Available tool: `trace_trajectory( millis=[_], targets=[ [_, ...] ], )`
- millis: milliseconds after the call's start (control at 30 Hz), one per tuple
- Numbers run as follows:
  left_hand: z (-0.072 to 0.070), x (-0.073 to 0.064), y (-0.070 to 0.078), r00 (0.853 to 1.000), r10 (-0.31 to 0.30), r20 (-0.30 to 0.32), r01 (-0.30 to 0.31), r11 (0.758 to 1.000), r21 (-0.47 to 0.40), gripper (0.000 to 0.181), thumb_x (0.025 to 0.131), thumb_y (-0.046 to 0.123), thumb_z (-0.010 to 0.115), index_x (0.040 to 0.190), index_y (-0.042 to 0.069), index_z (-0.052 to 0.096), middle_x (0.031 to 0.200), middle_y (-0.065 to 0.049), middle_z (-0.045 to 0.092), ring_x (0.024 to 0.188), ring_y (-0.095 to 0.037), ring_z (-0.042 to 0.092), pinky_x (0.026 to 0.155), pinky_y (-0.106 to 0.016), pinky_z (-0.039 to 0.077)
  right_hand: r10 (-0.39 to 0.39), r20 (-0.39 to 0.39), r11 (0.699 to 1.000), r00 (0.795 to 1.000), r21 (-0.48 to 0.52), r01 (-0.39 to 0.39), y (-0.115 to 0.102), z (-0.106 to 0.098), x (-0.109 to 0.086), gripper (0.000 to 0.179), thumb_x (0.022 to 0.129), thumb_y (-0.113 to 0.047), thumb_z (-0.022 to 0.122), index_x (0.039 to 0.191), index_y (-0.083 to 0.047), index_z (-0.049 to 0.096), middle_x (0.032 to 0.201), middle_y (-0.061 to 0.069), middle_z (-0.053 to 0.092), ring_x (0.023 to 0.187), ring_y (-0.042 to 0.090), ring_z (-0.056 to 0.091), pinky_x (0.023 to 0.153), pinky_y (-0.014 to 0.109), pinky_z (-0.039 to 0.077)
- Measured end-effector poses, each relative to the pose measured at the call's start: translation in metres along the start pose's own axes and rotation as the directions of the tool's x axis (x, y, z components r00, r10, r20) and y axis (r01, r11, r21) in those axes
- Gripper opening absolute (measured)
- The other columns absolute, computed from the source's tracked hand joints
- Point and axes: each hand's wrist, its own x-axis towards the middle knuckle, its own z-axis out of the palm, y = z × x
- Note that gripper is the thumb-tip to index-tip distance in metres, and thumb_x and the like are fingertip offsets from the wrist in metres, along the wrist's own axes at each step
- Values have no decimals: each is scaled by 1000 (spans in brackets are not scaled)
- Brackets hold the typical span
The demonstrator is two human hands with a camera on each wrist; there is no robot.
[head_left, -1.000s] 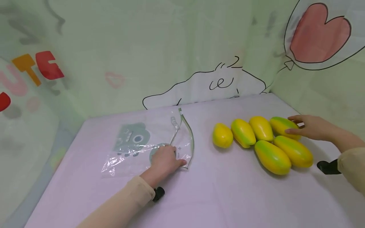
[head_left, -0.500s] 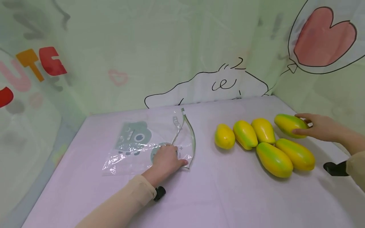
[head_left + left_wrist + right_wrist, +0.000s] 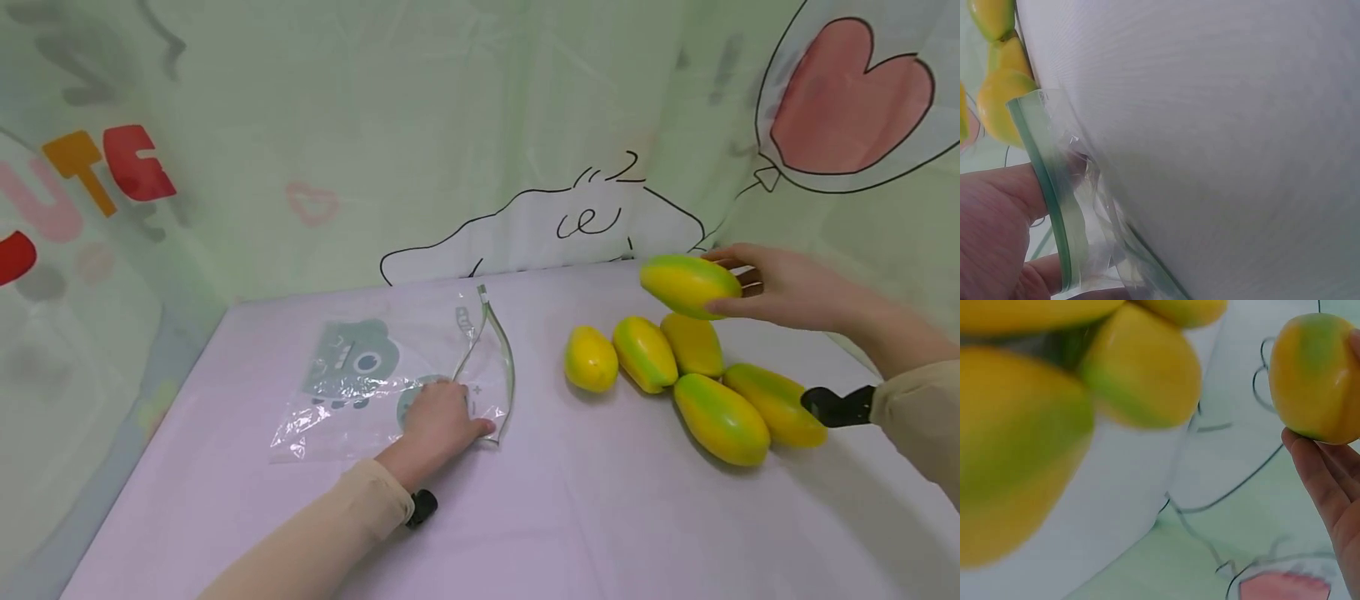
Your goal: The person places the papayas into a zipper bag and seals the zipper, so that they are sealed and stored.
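Note:
My right hand [image 3: 795, 287] holds a yellow-green papaya [image 3: 686, 286] between thumb and fingers, raised above the back of the papaya group. Seen from the right wrist, fingertips [image 3: 1310, 453] meet the underside of the held papaya [image 3: 1313, 378]. A clear zip bag [image 3: 352, 433] with a printed green cartoon creature lies flat at the left, its mouth facing right and parted. At that mouth my left hand [image 3: 438, 425] grips the bag's edge, fingers bent and thumb near the front corner. The left wrist view has the green zip strip [image 3: 1047, 169] crossing over thumb and finger.
Several papayas [image 3: 720, 421] sit close together on the pale tablecloth [image 3: 585, 533], right of the bag. A printed curtain [image 3: 450, 125] rises behind the table and along both sides. Black wrist cameras [image 3: 422, 507] are strapped to both wrists.
My right hand has taken the back right papaya off the table, lifting it and carrying it left over the group. The left hand stays at the bag's mouth.

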Motion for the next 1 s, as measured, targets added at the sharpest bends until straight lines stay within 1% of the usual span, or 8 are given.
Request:
trace_trajectory(
  millis=[167, 400, 500, 600, 700, 767, 867, 1000],
  targets=[
    [2, -1, -2, 1000, -7, 0, 7, 1000, -11, 52, 78, 48, 86, 94, 1, 71, 97, -17, 69, 91, -31, 66, 74, -43, 56, -77, 14, 997, 997, 2, 77, -37, 14, 19, 73, 94, -35, 75, 151, -3, 43, 145, 25, 54, 122, 46, 60, 97, 59, 53],
    [1, 1, -2, 1000, 3, 4, -3, 1000, -19, 50, 79, 48, 85, 89, 2, 69, 95, -15, 69, 86, -27, 64, 71, -41, 56, -152, 63, 988, 986, 14, 151, -80, 29, 43, 68, 93, -36, 76, 150, -12, 48, 140, 17, 60, 122, 38, 63, 97, 55, 55],
    [1, 2, -2, 1000, 8, 7, -8, 1000, -19, 50, 79, 47, 85, 90, 1, 70, 96, -16, 68, 87, -28, 63, 73, -41, 56, -197, 89, 980, 976, 35, 194, -95, 35, 52, 67, 92, -33, 76, 149, -10, 49, 138, 16, 61, 120, 36, 64, 99, 53, 55],
    [-1, 2, -1, 1000, 6, 12, -6, 1000, -15, 53, 79, 47, 85, 92, -2, 71, 95, -17, 68, 86, -28, 62, 72, -41, 56, -237, 113, 972, 965, 23, 236, -109, 42, 59, 65, 92, -32, 76, 147, -8, 50, 135, 16, 63, 117, 34, 65, 100, 52, 54],
    [-2, 2, 0, 1000, -6, 24, 6, 1000, -7, 55, 80, 48, 85, 93, -3, 71, 93, -17, 67, 82, -28, 61, 69, -41, 55, -248, 150, 968, 957, 9, 249, -122, 52, 66, 63, 91, -29, 76, 145, -7, 51, 135, 16, 63, 114, 31, 65, 100, 51, 54],
    [-3, 2, 1, 1000, -9, 29, 9, 1000, -5, 55, 80, 49, 85, 92, -3, 71, 93, -17, 67, 81, -27, 60, 69, -40, 55, -234, 177, 971, 956, -12, 240, -131, 60, 69, 61, 91, -28, 75, 144, -7, 52, 134, 16, 63, 112, 29, 64, 101, 50, 54],
    [-3, 2, 0, 999, -8, 31, 8, 1000, -5, 55, 80, 48, 85, 94, -3, 71, 94, -17, 67, 83, -27, 60, 71, -40, 56, -224, 211, 971, 952, -31, 236, -141, 73, 74, 60, 91, -26, 75, 143, -5, 53, 133, 17, 63, 110, 28, 63, 102, 50, 53],
    [-2, 2, 0, 999, -8, 43, 8, 1000, -12, 54, 81, 48, 84, 96, -3, 71, 96, -17, 68, 84, -27, 59, 74, -40, 56, -206, 247, 974, 947, -42, 223, -147, 91, 81, 59, 92, -26, 74, 143, -5, 52, 133, 18, 63, 112, 30, 62, 104, 51, 51]
  ],
)
